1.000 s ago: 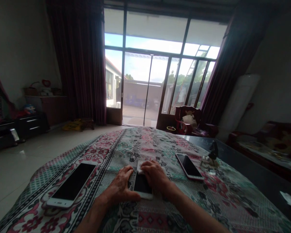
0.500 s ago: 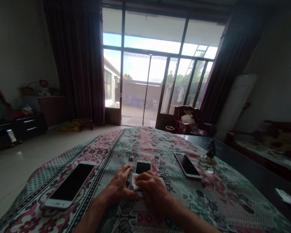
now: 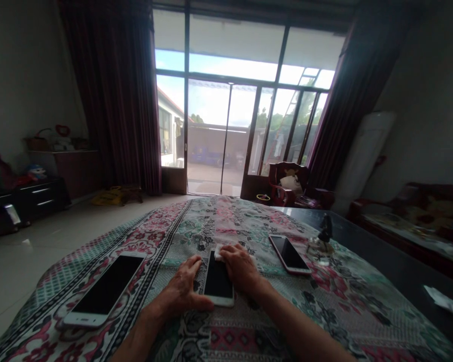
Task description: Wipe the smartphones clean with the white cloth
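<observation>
Middle phone lies face up on the cloth, between my operator's two hands as seen from my distant feed. Left hand is spread: fingers along the phone's left side, thumb out at its lower left corner. Right hand has hold of a wipe, fingers bent down over it at the top of the screen; its thumb is hidden from me. That hand and the wipe block my sight of the phone's upper right edge.

Around them: left phone, well apart, slanted; right phone, nearer the right hand. Just beyond the latter stands a clear vessel with a dark top. Paper lies on the dark tabletop at far right. Further off, a chair, a glass door and curtains.

Materials: phones flat, round-cornered, pale-rimmed with glossy black screens, the right one's rim pinkish. Wipe white, soft, crumpled. Cloth woven, patterned with flowers and dark bands in pink, green and black, slightly rumpled. Tabletop smooth; chair dark, carved wood.

My count: three phones, two hands, one wipe, one vessel, one paper, two curtains.
</observation>
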A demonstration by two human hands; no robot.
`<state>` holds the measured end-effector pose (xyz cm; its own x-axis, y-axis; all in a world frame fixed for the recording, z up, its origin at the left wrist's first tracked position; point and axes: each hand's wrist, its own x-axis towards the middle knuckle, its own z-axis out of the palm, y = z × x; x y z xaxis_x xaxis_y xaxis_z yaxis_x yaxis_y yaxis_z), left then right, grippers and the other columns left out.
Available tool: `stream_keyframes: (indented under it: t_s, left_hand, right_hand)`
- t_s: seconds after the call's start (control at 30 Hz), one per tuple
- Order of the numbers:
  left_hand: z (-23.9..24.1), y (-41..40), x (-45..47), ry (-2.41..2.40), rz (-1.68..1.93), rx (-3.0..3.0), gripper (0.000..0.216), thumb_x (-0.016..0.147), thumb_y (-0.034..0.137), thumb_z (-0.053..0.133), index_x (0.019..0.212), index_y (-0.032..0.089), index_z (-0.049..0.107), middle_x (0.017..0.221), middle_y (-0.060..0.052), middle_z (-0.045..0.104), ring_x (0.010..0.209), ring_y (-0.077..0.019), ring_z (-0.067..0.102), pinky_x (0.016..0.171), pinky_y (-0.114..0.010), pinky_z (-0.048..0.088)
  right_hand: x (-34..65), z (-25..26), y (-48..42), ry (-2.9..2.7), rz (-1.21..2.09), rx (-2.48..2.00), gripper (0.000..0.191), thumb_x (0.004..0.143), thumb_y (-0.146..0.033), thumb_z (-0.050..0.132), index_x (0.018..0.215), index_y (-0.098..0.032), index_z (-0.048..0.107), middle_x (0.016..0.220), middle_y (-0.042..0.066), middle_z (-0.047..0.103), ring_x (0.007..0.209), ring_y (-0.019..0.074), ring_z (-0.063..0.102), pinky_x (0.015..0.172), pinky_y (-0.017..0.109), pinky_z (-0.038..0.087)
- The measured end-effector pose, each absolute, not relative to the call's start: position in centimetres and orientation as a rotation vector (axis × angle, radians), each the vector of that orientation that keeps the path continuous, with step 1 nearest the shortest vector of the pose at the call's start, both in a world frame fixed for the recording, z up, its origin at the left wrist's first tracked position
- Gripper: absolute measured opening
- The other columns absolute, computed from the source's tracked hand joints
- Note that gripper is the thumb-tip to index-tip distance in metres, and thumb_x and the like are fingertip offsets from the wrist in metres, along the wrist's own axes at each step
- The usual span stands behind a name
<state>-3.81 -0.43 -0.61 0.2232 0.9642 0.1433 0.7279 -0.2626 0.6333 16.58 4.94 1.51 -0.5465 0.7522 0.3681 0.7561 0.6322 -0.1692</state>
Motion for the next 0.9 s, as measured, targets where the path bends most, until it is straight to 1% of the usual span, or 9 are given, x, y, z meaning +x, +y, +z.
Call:
stream_keyframes:
  t_s: [0.17,0.27,0.37,0.5,0.57,0.63,0.77,0.9]
  left_hand:
    - [-0.9,-0.3,-4.0,1.539,0.769,2.076,0.1,0.046,0.045,0.086,0.135,0.018,0.049,0.149,-0.016,0.039,0.138,-0.0364,0.031,0.115,-0.049,0.026]
    - [-1.3,-0.2,-4.0,1.54,0.767,2.084,0.1,0.045,0.044,0.086,0.134,0.016,0.05,0.149,-0.018,0.038,0.138,-0.037,0.032,0.114,-0.048,0.027]
    - [-1.7,0.0,-4.1,1.529,0.799,2.101,0.099,0.045,0.045,0.087,0.133,0.017,0.052,0.148,-0.017,0.039,0.137,-0.0375,0.033,0.114,-0.049,0.029]
    - [-1.9,0.0,-4.2,1.516,0.813,2.129,0.096,0.046,0.047,0.087,0.131,0.017,0.055,0.147,-0.017,0.04,0.137,-0.0371,0.034,0.113,-0.048,0.03]
    - [-1.9,0.1,-4.3,1.514,0.798,2.135,0.096,0.045,0.05,0.086,0.13,0.017,0.056,0.147,-0.017,0.04,0.137,-0.0367,0.034,0.113,-0.048,0.03]
    - [-1.9,0.1,-4.3,1.517,0.794,2.141,0.094,0.046,0.052,0.086,0.129,0.019,0.057,0.147,-0.016,0.041,0.137,-0.0362,0.034,0.113,-0.048,0.03]
    - [-1.7,0.0,-4.3,1.522,0.776,2.16,0.089,0.047,0.051,0.086,0.127,0.023,0.059,0.146,-0.013,0.044,0.136,-0.0356,0.035,0.112,-0.048,0.031]
    - [-1.4,-0.1,-4.2,1.506,0.742,2.21,0.087,0.05,0.052,0.084,0.128,0.022,0.058,0.146,-0.013,0.044,0.135,-0.0349,0.036,0.111,-0.047,0.032]
  right_hand:
    - [15.3,1.8,4.0,-2.48,0.014,-1.114,0.032,0.085,-0.011,0.045,0.103,-0.026,0.067,0.113,0.001,0.067,0.102,0.0185,0.055,0.096,0.031,0.038]
    - [15.8,1.8,2.0,-2.529,0.108,-0.983,0.031,0.083,-0.012,0.048,0.101,-0.028,0.068,0.114,-0.001,0.067,0.101,0.0183,0.056,0.094,0.03,0.04]
    - [17.0,1.5,-0.2,-2.532,0.188,-0.898,0.03,0.083,-0.013,0.047,0.098,-0.027,0.068,0.113,0.0,0.067,0.1,0.0178,0.056,0.093,0.03,0.041]
    - [19.0,0.7,-1.5,-2.446,0.239,-0.837,0.033,0.079,-0.008,0.046,0.097,-0.026,0.068,0.11,0.0,0.067,0.097,0.0159,0.058,0.095,0.03,0.04]
    - [19.6,0.5,-1.3,-2.393,0.249,-0.869,0.033,0.077,-0.006,0.047,0.093,-0.025,0.069,0.105,0.0,0.068,0.095,0.0152,0.058,0.094,0.03,0.04]
    - [20.0,0.5,-0.6,-2.346,0.234,-0.948,0.031,0.079,-0.007,0.047,0.092,-0.024,0.07,0.103,0.001,0.068,0.094,0.0158,0.059,0.092,0.03,0.042]
    - [19.8,0.9,1.3,-2.3,0.147,-1.137,0.029,0.087,-0.013,0.046,0.101,-0.022,0.069,0.113,0.004,0.067,0.102,0.019,0.057,0.092,0.031,0.043]
    - [19.5,1.0,2.4,-2.313,0.083,-1.209,0.027,0.089,-0.015,0.047,0.104,-0.023,0.068,0.116,0.003,0.066,0.104,0.0196,0.056,0.094,0.031,0.042]
